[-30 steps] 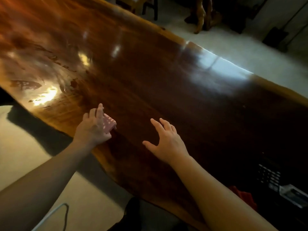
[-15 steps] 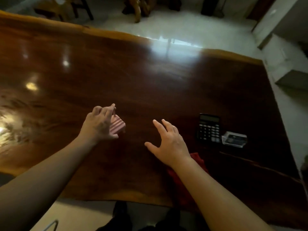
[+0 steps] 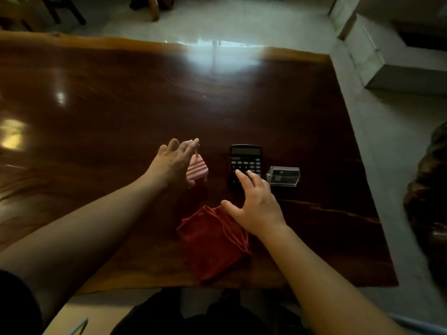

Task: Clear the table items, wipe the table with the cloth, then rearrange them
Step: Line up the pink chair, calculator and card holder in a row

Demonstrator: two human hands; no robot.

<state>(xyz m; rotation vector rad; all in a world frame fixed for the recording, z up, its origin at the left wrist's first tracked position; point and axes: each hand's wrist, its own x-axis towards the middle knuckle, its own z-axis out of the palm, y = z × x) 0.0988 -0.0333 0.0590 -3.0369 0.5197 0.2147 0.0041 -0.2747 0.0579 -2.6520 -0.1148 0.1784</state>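
My left hand (image 3: pixel 173 162) pinches a small pink striped object (image 3: pixel 197 169) and holds it just above the dark wooden table (image 3: pixel 121 105). To its right a black calculator (image 3: pixel 245 160) lies flat on the table. My right hand (image 3: pixel 255 205) hovers with spread fingers over the calculator's near end and holds nothing. A folded red cloth (image 3: pixel 212 240) lies near the table's front edge, partly under my right wrist. A small clear plastic box (image 3: pixel 283 176) sits just right of the calculator.
The glossy table's right edge (image 3: pixel 350 141) borders a pale tiled floor. A white cabinet (image 3: pixel 377 52) stands at the upper right. Chair legs (image 3: pixel 70 10) stand beyond the far edge. A dark carved shape (image 3: pixel 428 189) sits at the far right.
The view has swung right, bringing the calculator, clear box and red cloth into full view. My left hand carried the pink object rightward, close to the calculator; my right hand stays spread.
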